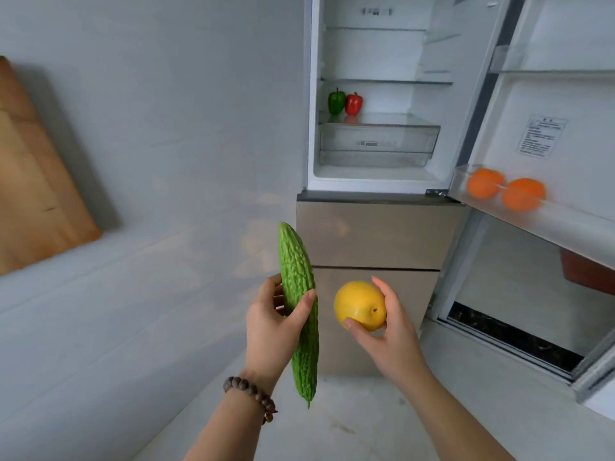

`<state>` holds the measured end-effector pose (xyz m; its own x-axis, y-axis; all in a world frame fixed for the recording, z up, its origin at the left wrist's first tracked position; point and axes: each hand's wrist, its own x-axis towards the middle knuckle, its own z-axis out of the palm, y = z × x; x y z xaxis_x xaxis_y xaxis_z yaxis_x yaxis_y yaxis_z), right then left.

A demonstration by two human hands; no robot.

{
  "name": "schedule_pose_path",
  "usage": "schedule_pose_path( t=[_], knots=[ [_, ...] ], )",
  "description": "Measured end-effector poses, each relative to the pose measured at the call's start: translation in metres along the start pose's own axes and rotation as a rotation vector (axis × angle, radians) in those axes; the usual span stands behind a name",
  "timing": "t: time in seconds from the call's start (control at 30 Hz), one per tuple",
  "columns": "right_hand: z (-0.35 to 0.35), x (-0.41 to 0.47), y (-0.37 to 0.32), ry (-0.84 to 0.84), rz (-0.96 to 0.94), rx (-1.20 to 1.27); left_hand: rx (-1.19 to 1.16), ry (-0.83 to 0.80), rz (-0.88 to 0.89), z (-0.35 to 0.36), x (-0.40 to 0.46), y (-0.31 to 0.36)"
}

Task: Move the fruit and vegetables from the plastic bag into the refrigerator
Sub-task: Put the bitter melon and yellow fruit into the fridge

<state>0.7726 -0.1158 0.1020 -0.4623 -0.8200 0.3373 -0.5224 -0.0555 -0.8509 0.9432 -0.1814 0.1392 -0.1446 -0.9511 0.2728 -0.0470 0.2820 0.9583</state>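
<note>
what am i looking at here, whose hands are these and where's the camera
There is no machine here, only one picture from a camera worn on a person's head, looking forward and down. The left hand, with a bead bracelet on its wrist, holds a bumpy green bitter gourd. The right hand holds a round yellow fruit. Ahead stands an open refrigerator. On a shelf inside sit a green pepper and a red pepper. Two oranges lie in the door bin.

- Soft, even daylight. Nothing is dark.
- The wooden board (pixel 36 181), far left of the fingers (pixel 309 299), throws a soft grey shadow.
- Above the fingers, the fridge (pixel 376 94) looks a bit blurry.
- Edges bend and lean.
</note>
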Motion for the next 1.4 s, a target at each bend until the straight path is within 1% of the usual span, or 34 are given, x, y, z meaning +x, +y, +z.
schedule_pose_path(
  t=[0.17,0.43,0.63,0.83,0.93,1.2,1.4],
  knots=[
    [0.0,0.053,0.026,0.052,0.049,-0.016,-0.049,-0.043,-0.025,0.025,0.057,-0.02],
    [0.011,0.146,0.07,0.078,0.104,-0.027,-0.082,-0.101,-0.073,0.077,0.153,-0.046],
    [0.002,0.242,0.097,0.102,0.097,0.024,0.003,-0.107,-0.02,0.132,0.241,-0.056],
    [-0.019,0.334,0.114,0.14,0.05,0.052,0.025,-0.099,0.022,0.179,0.319,-0.051],
    [-0.026,0.366,0.121,0.145,0.05,0.059,0.035,-0.092,0.058,0.197,0.346,-0.045],
    [-0.039,0.423,0.125,0.164,0.05,0.051,-0.012,-0.133,0.093,0.241,0.4,-0.032],
    [-0.034,0.463,0.124,0.163,0.109,0.019,-0.019,-0.173,0.108,0.248,0.436,-0.032]
  ],
)
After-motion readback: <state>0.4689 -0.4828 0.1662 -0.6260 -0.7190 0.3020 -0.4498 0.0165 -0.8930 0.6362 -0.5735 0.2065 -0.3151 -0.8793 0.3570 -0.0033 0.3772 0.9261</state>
